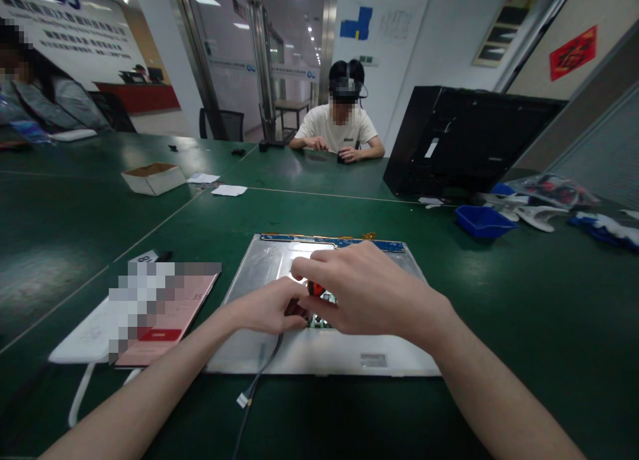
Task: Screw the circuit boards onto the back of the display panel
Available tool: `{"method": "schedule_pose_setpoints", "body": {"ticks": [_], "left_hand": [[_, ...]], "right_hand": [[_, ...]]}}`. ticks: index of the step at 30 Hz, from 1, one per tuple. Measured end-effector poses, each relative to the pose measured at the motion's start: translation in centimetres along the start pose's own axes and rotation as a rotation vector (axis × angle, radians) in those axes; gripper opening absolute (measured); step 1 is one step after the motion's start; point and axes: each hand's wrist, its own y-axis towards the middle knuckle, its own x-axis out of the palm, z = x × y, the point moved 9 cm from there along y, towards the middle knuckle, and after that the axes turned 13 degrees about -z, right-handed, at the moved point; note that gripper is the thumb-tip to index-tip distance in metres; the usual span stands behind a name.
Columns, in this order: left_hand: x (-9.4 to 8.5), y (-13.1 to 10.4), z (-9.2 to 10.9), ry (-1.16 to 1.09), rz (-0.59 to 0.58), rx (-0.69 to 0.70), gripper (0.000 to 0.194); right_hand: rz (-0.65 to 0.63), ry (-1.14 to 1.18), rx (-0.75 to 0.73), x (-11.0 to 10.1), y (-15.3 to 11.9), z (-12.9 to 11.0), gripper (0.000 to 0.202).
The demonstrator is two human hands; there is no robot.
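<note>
A green board [320, 321] is lying on a panel [324, 353] in the lower middle of the frame; above it the right hand [369, 290] is holding a red tool [315, 288] in half-curled fingers, the left hand [272, 305] is resting half closed beside it, its hold hidden from me, while a co-worker [344, 127] is sitting upper centre

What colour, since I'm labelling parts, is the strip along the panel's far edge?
The strip is mostly blue; the head view shows it best.
</note>
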Motion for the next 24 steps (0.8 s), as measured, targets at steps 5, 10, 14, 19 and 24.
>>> {"method": "schedule_pose_setpoints", "body": {"ticks": [5, 10, 14, 19, 24], "left_hand": [[-0.15, -0.01, 0.31, 0.079, 0.017, -0.034, 0.009], [-0.07, 0.09, 0.25, 0.049, 0.023, -0.034, 0.007], [-0.23, 0.04, 0.28, 0.057, 0.041, -0.022, 0.006], [-0.24, 0.04, 0.69, 0.08, 0.016, -0.023, 0.009], [-0.4, 0.01, 0.95, 0.091, 0.038, -0.036, 0.011]], "right_hand": [[-0.027, -0.009, 0.035, 0.28, 0.24, 0.38, 0.009], [-0.013, -0.011, 0.008, 0.27, 0.17, -0.01, 0.01], [-0.008, -0.011, 0.009, 0.2, 0.01, 0.01, 0.012], [-0.025, -0.017, 0.047, 0.27, 0.18, 0.35, 0.009], [-0.028, -0.012, 0.049, 0.34, 0.33, 0.3, 0.012]]}}
